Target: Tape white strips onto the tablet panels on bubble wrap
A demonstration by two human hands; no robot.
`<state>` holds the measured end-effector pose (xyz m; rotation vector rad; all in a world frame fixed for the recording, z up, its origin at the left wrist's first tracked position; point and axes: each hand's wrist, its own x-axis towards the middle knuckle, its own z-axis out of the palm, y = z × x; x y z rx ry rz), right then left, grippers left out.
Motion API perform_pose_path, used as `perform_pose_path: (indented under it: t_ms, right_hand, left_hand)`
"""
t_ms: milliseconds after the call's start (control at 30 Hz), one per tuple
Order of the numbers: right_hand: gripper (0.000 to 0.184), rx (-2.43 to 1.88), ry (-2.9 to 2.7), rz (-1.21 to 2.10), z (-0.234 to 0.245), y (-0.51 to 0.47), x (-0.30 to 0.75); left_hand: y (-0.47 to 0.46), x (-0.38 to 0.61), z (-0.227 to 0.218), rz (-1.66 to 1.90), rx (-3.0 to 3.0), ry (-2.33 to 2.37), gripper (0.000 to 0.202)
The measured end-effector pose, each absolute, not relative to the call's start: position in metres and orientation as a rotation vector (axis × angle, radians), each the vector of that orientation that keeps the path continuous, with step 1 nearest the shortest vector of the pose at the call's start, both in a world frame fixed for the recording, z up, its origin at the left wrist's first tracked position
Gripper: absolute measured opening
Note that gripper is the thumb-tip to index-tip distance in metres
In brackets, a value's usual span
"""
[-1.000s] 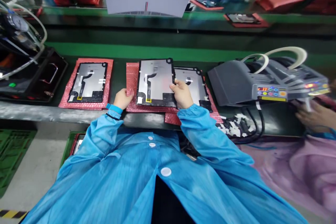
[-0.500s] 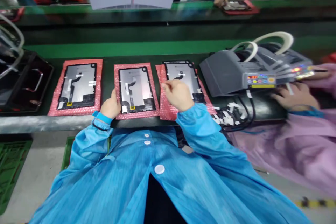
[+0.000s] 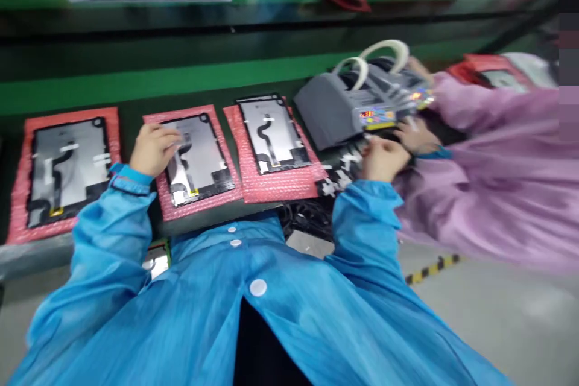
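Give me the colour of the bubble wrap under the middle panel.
The bubble wrap is pinkish red, clearest in the head view.

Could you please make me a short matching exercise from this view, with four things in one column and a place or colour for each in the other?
Things:
1. left hand
2. right hand
3. bubble wrap
4. floor stripe

Places and colours:
A. yellow and black
B. beside the white scraps
C. pink-red
D. at the upper left part of the middle panel

Right pairs: 1-D, 2-B, 3-C, 4-A.
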<state>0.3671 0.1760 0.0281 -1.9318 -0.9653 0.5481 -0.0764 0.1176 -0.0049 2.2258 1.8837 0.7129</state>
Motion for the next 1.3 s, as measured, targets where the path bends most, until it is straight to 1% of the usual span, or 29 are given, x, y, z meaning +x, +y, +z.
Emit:
perform_pose_path:
  t_ms: [67, 100, 167, 267, 333, 433, 567, 700, 900, 1033, 1167, 1300]
  right_hand:
    - [0.023, -2.006, -0.961, 0.242, 0.038, 0.167, 0.354]
    - [0.024, -1.979, -0.975, 0.195, 0.042, 0.163, 0.345]
    - [0.022, -1.838, -1.125, 0.300, 0.047, 0.157, 0.322]
    - [0.017, -1.580, -1.535, 0.724, 0.045, 0.158, 0.261]
    - [0.016, -1.462, -1.859, 0.915, 0.037, 0.166, 0.210]
    - [0.014, -1.372, -2.178, 1.012, 0.018, 0.186, 0.141]
    - [0.016, -1.440, -2.441, 0.997, -0.003, 0.204, 0.090]
    - [0.020, -1.498, -2.563, 0.857, -0.009, 0.204, 0.077]
    - [0.028, -1.520, -2.702, 0.690, -0.004, 0.200, 0.071]
    - [0.031, -1.532, -2.757, 0.598, -0.002, 0.196, 0.066]
    - [0.027, -1.564, -2.749, 0.626, 0.001, 0.197, 0.064]
    - [0.028, -1.762, -2.587, 0.669, 0.003, 0.204, 0.068]
  left_hand:
    - [0.124, -0.081, -0.019, 0.783, 2.132, 1.820, 0.022]
    - [0.125, -0.082, -0.026, 0.818, 2.080, 1.781, 0.021]
    - [0.125, -0.083, -0.035, 0.879, 1.977, 1.709, 0.020]
    - [0.124, -0.081, -0.042, 0.906, 1.900, 1.635, 0.020]
    - [0.123, -0.081, -0.044, 0.874, 1.916, 1.614, 0.022]
    - [0.124, -0.082, -0.050, 0.837, 1.942, 1.592, 0.021]
    - [0.126, -0.083, -0.055, 0.859, 1.898, 1.581, 0.023]
    - [0.126, -0.082, -0.056, 0.832, 1.916, 1.577, 0.022]
    - [0.125, -0.080, -0.055, 0.988, 1.823, 1.544, 0.021]
    - [0.125, -0.081, -0.056, 0.900, 1.888, 1.565, 0.021]
    - [0.126, -0.083, -0.057, 0.841, 1.914, 1.569, 0.019]
    - [0.126, -0.083, -0.057, 0.897, 1.863, 1.559, 0.020]
